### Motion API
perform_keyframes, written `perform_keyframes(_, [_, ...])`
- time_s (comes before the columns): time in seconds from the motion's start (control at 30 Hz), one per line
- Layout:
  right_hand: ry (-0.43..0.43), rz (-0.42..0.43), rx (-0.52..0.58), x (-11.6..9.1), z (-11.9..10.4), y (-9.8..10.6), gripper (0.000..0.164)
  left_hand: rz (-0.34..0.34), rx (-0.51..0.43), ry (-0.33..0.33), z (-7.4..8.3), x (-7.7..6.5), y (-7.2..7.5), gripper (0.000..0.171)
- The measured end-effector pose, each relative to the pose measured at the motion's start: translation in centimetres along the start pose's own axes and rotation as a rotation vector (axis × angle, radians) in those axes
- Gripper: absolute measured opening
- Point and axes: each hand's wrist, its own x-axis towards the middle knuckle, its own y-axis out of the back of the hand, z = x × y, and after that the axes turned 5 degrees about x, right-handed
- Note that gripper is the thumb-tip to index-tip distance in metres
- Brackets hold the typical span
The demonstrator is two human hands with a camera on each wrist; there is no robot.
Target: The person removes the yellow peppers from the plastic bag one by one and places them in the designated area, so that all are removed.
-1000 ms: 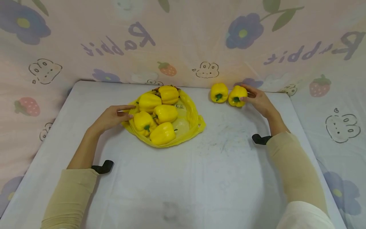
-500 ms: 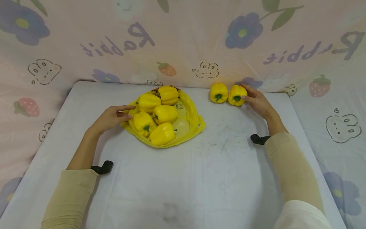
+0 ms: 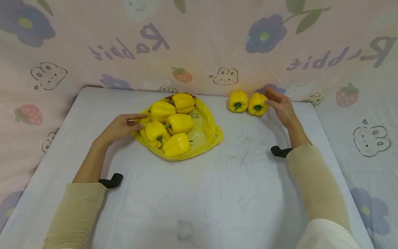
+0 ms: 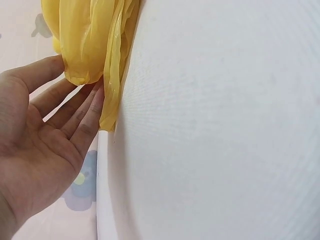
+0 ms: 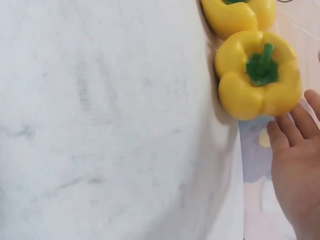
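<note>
A crumpled yellow plastic bag (image 3: 211, 138) lies spread on the table with several yellow bell peppers (image 3: 179, 123) resting in it. My left hand (image 3: 119, 128) is at the bag's left edge, fingers extended and fingertips touching the plastic, as the left wrist view shows. At the back right, two more yellow bell peppers sit side by side with green stems facing forward: the left one (image 3: 238, 101) and the right one (image 3: 257, 104). Beside the right one is my right hand (image 3: 282, 108), fingers loosely extended and fingertips right at its side.
The table (image 3: 199, 200) has a white cover with grey smudges. Behind and around it hangs a pale printed cloth (image 3: 199, 41) with flowers and rabbits. Black wrist-worn pieces (image 3: 112, 181) stick out beside both forearms.
My right hand's fingers have loosened and drawn slightly back to the right from the right pepper, which now tips its stem a little more forward. My left hand and the bag stay put.
</note>
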Motion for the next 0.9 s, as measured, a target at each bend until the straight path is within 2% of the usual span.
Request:
perform_keyframes(0.13, [0.065, 0.028, 0.029, -0.4, -1.6, -0.4, 0.056, -0.001, 0.009, -0.001, 0.2, 0.0, 0.0, 0.055])
perform_keyframes(0.33, [0.182, 0.044, 0.143, 0.0, -2.4, -1.4, 0.051, -0.003, 0.006, 0.006, 0.3, -0.1, 0.1, 0.055])
perform_keyframes(0.43, [0.231, 0.041, 0.161, 0.2, -3.0, -2.2, 0.05, -0.006, 0.001, 0.008, 0.4, -0.1, 0.1, 0.055])
perform_keyframes(0.9, [0.287, -0.06, 0.11, 0.3, -5.7, -5.4, 0.046, -0.001, 0.002, -0.023, 0.9, -0.6, 0.3, 0.057])
